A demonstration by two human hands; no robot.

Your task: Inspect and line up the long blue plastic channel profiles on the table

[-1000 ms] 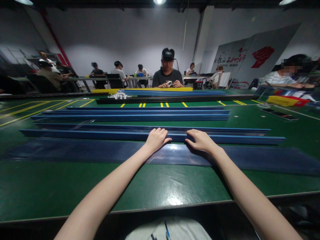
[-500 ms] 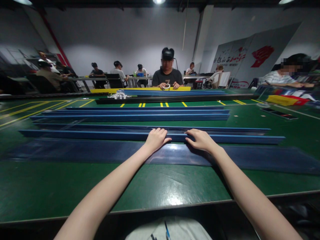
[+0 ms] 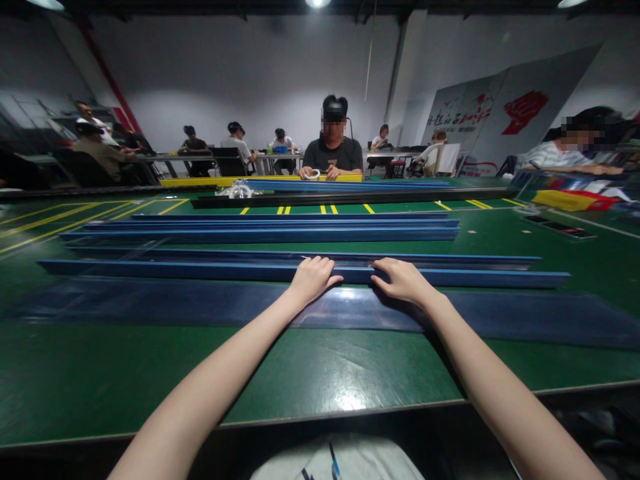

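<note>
- Head view: a long blue strip [image 3: 354, 275] lies on the green table [image 3: 325, 380], in front of the person and under both hands.
- It is thin, straight and a bit shiny. Its near side stands up like a low wall, and its top edge is a brighter blue.
- Its long way runs from side to side, almost level, with the right end a little lower in view. Both ends reach far past the hands.
- The left hand [image 3: 313, 275] has its fingers bent over the top edge and its thumb in front, so the strip sits between them.
- The right hand [image 3: 397, 277] holds the strip the same way, with a gap between the two hands. How hard they squeeze, I cannot tell.
- On the near side lies a flat, see-through sheet [image 3: 355, 308]. Its right end is cut off by the picture's edge.
- Just behind is a second blue edge [image 3: 440, 257]. I cannot tell if it is part of the same strip.
- Fingertips are hidden behind the strip. A tiny pale bit by the left ones is too small to make out.
</note>
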